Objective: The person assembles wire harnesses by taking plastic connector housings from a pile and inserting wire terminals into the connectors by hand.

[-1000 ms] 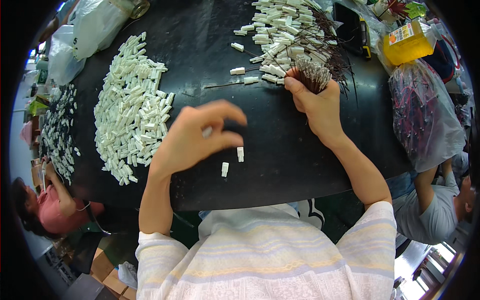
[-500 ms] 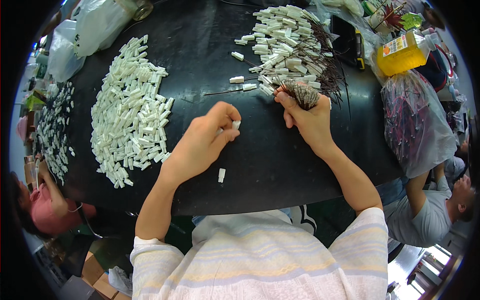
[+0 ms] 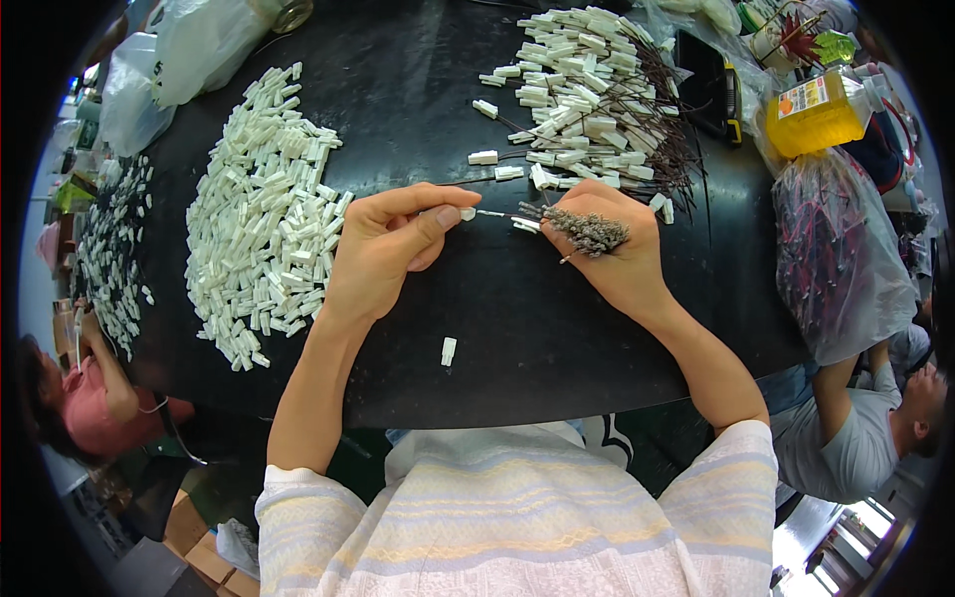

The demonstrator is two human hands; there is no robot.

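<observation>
Pinching a small white block (image 3: 468, 213) with thumb and finger, the left hand (image 3: 383, 244) is over the black table (image 3: 537, 328). The right hand (image 3: 622, 249) is closed around a bunch of thin wires (image 3: 597, 234) with silvery ends. One wire (image 3: 493, 213) pokes out toward the block, its tip right by it; I cannot tell if it goes inside. A loose block (image 3: 449, 351) lies on the table, nearer the person than both hands. To the left sits a big heap of white blocks (image 3: 261, 219). Past the right hand is another heap (image 3: 577, 90), with brown wires on its blocks. Off to the right are a yellow bottle (image 3: 821, 114) and a clear bag (image 3: 841, 264).
</observation>
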